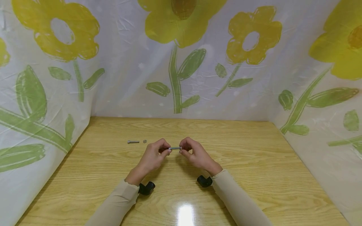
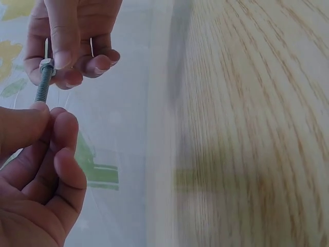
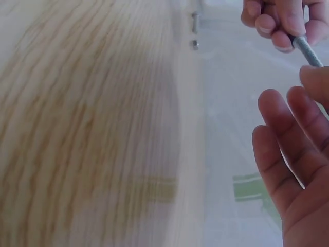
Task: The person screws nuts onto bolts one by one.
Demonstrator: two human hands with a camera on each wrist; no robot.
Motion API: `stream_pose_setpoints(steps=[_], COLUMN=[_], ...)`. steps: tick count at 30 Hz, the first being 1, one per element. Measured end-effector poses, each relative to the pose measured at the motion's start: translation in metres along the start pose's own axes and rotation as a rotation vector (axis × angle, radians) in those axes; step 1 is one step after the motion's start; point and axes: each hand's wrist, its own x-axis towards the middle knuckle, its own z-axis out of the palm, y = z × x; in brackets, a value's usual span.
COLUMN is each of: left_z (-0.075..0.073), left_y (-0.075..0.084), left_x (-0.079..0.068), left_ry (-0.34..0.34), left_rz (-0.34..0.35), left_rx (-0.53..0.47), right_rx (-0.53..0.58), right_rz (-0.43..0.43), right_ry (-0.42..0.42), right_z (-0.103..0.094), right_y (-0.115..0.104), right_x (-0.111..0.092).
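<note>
Thumb and fingers of my left hand (image 1: 151,157) pinch a silver bolt (image 1: 174,148) by its head end, holding it level above the table. At the bolt's other end, a hex nut (image 2: 47,66) sits around the threaded tip. My right hand (image 1: 199,154) pinches that nut between thumb and finger; its other fingers (image 3: 275,116) are loosely extended in the right wrist view. The bolt head is mostly hidden by the left fingertips. To the left of the hands, a second bolt (image 1: 133,142) lies on the table with a loose nut (image 1: 145,141) beside it.
The wood-grain table (image 1: 254,175) meets a flower-printed cloth (image 1: 124,94) at the back and both sides. A black elbow-shaped piece (image 1: 147,188) sits at the left wrist, and a similar black piece (image 1: 204,181) at the right. Light glares near the front.
</note>
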Motion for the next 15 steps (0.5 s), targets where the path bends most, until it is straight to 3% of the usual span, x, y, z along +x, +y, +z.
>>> stream_pose_setpoints(steps=[7, 15], left_z=[-0.0014, -0.0016], left_y=[0.0004, 0.0012], left_x=[0.0003, 0.0005], left_ry=[-0.017, -0.032], left_rz=[-0.003, -0.01], left_rx=[-0.013, -0.026], right_rx=[-0.051, -0.005], right_rz=[-0.016, 0.084], right_ry=[0.013, -0.003], right_z=[-0.003, -0.0031], right_y=[-0.0002, -0.0026], right_x=[0.0003, 0.0001])
